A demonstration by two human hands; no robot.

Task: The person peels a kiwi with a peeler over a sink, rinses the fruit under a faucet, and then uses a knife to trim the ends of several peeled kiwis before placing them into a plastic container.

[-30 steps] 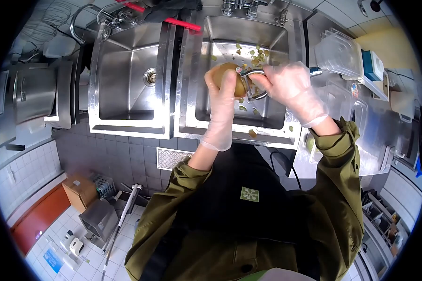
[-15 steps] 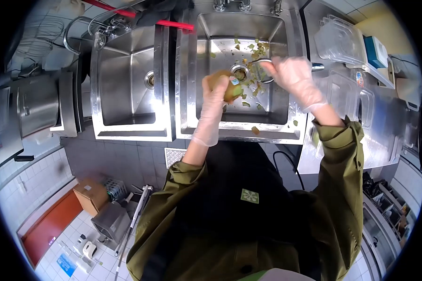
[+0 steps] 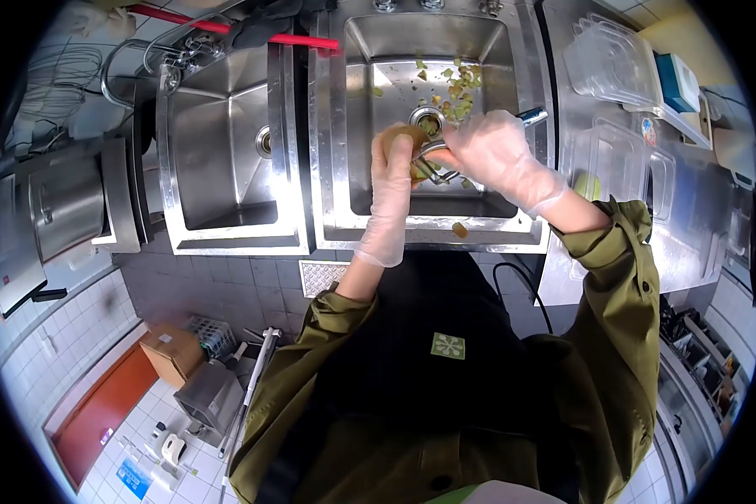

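Over the right-hand sink [image 3: 378,189], my left hand [image 3: 388,181] is wrapped round a brownish-green mango [image 3: 405,134]. In my closed right hand [image 3: 497,160] is a metal peeler [image 3: 532,116]; its handle end sticks out past my fingers. The peeler's head overlaps the mango, at the side facing my right hand. Exactly where the blade touches is hidden. Both hands wear clear gloves. Green and yellowish peelings [image 3: 462,88] lie scattered on the sink floor and around the drain [image 3: 428,118].
A second steel sink [image 3: 218,160] stands at the left. Clear plastic containers [image 3: 609,71] and lids [image 3: 617,160] lie on the steel counter at the right, with a green piece [image 3: 588,186] near the lids. A red bar [image 3: 302,42] crosses behind the sinks.
My right hand has brought the peeler left and down from above the sink floor onto the mango. The mango has turned in my left hand; its sticker no longer shows.
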